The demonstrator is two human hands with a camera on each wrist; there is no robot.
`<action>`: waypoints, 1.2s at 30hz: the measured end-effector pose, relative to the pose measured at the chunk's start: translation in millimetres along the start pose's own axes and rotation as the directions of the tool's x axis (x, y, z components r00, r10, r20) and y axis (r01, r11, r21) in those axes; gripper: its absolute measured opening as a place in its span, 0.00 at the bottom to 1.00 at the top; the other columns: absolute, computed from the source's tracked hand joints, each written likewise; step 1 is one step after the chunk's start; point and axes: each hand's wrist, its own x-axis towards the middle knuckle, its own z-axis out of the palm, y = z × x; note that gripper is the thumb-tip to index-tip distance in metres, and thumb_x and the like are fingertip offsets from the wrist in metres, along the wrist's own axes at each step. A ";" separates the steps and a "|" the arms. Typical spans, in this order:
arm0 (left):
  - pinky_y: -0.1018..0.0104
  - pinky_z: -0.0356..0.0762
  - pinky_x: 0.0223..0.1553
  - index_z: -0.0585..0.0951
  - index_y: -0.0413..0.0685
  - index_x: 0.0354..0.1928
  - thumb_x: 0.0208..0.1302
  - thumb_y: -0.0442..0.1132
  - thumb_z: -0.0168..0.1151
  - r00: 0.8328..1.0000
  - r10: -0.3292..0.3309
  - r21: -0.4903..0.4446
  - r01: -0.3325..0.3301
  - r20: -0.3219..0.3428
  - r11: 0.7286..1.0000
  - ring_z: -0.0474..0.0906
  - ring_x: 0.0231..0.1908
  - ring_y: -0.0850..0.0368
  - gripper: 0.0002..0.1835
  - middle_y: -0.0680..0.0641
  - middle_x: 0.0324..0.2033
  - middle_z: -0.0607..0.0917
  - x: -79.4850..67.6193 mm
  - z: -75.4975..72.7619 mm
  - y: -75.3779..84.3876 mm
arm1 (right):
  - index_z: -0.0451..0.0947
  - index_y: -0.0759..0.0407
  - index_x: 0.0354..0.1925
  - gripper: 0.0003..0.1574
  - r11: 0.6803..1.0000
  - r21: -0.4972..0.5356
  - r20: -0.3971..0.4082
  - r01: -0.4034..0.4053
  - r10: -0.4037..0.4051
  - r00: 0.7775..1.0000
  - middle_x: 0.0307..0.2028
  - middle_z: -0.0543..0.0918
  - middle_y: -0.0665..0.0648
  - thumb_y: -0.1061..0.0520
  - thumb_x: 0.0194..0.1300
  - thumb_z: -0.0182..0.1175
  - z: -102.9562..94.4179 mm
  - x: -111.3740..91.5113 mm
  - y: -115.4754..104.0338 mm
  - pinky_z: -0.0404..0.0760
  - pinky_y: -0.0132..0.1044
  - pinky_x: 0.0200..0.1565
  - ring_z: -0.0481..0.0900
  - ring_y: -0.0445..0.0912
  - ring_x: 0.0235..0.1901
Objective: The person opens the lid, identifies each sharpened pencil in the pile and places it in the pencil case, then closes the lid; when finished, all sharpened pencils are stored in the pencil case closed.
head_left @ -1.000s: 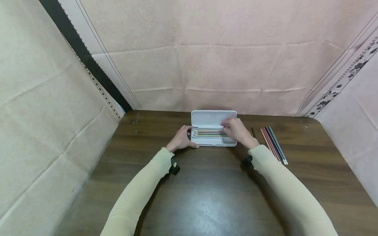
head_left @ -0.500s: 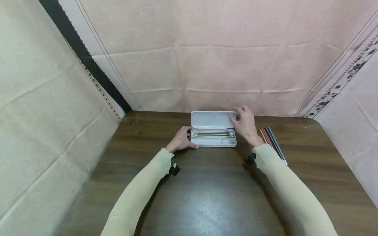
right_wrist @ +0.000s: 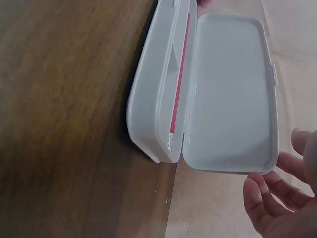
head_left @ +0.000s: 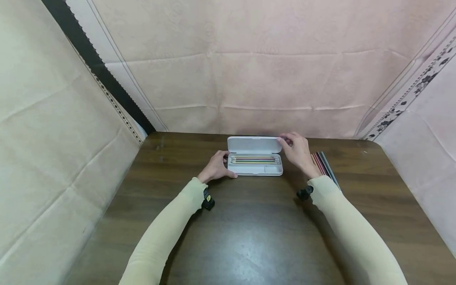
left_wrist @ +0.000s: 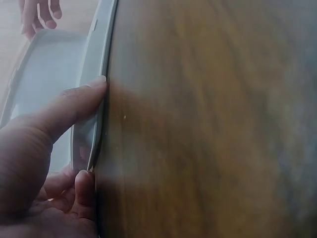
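A white pencil case (head_left: 246,174) lies with its lid (head_left: 254,145) raised near the table's back edge. Several colored pencils (head_left: 255,159) lie in its rear section in the head view. My left hand (head_left: 216,166) grips the case's left end, its thumb on the front edge and fingers curled at the side, as the left wrist view shows. My right hand (head_left: 297,152) holds the lid's right corner at the fingertips. In the right wrist view, its fingers (right_wrist: 285,191) meet the corner of the lid, and one red pencil (right_wrist: 181,79) shows inside the case.
Several more pencils (head_left: 325,166) lie on the brown wooden table (head_left: 242,229), beside and partly behind the right forearm. Pale cloth (head_left: 228,79) hangs behind the table and at both sides.
My right hand has gone from over the pencils in the case to the lid's right corner. The lid now tips slightly forward. The left hand keeps its hold on the case.
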 end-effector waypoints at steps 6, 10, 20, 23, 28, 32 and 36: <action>0.48 0.76 0.74 0.67 0.41 0.80 0.53 0.42 0.88 1.000 -0.007 -0.005 0.006 -0.012 1.000 0.75 0.70 0.42 0.55 0.40 0.74 0.72 -1.3 -0.5 2.1 | 0.89 0.68 0.49 0.16 0.999 -0.009 0.038 -0.049 0.049 0.998 0.45 0.89 0.69 0.55 0.81 0.64 -6.6 -11.9 -4.7 0.78 0.44 0.47 0.84 0.59 0.43; 0.47 0.76 0.74 0.65 0.40 0.81 0.53 0.44 0.88 1.000 -0.005 0.001 0.005 0.005 1.000 0.74 0.71 0.42 0.57 0.39 0.75 0.71 -3.5 1.3 1.3 | 0.89 0.65 0.51 0.16 0.990 -0.008 0.146 -0.139 0.138 0.980 0.49 0.89 0.68 0.53 0.81 0.65 -15.1 -23.3 -6.5 0.79 0.40 0.45 0.84 0.58 0.45; 0.46 0.75 0.73 0.60 0.46 0.84 0.56 0.57 0.85 0.997 0.028 -0.033 -0.026 0.073 0.999 0.73 0.69 0.43 0.60 0.40 0.72 0.74 -6.5 -6.6 -1.9 | 0.83 0.62 0.66 0.27 0.973 -0.035 0.408 -0.227 0.222 0.886 0.60 0.87 0.71 0.48 0.78 0.68 -26.2 -42.4 3.2 0.88 0.55 0.57 0.86 0.63 0.58; 0.46 0.76 0.71 0.60 0.47 0.85 0.61 0.61 0.80 0.997 0.020 -0.030 -0.017 0.081 0.999 0.74 0.68 0.44 0.58 0.40 0.72 0.75 -6.7 -7.0 -2.0 | 0.77 0.64 0.73 0.35 0.972 -0.046 0.452 -0.230 0.226 0.863 0.64 0.85 0.73 0.47 0.78 0.68 -23.1 -47.0 9.3 0.86 0.60 0.61 0.84 0.64 0.62; 0.47 0.77 0.69 0.63 0.47 0.83 0.66 0.63 0.75 0.997 0.003 -0.015 -0.002 0.073 1.000 0.74 0.67 0.44 0.52 0.40 0.71 0.76 -7.4 -5.5 -1.4 | 0.69 0.66 0.79 0.44 0.965 -0.080 0.469 -0.248 0.256 0.845 0.65 0.85 0.73 0.48 0.76 0.70 -15.5 -51.5 14.1 0.86 0.56 0.59 0.85 0.62 0.61; 0.47 0.77 0.70 0.64 0.45 0.83 0.67 0.59 0.76 0.997 0.019 0.004 -0.019 0.069 1.000 0.74 0.68 0.44 0.51 0.40 0.71 0.76 -7.2 -4.8 -3.2 | 0.68 0.67 0.79 0.45 0.960 -0.090 0.459 -0.264 0.275 0.845 0.64 0.85 0.73 0.51 0.75 0.71 -10.1 -51.8 14.2 0.87 0.54 0.57 0.85 0.61 0.59; 0.48 0.77 0.70 0.64 0.44 0.83 0.67 0.57 0.77 0.997 0.027 0.014 -0.028 0.067 1.000 0.75 0.68 0.45 0.51 0.40 0.71 0.76 -6.8 -4.6 -4.7 | 0.67 0.67 0.80 0.44 0.954 -0.094 0.460 -0.284 0.295 0.838 0.63 0.85 0.74 0.53 0.75 0.71 -7.8 -51.9 12.1 0.87 0.54 0.57 0.85 0.61 0.57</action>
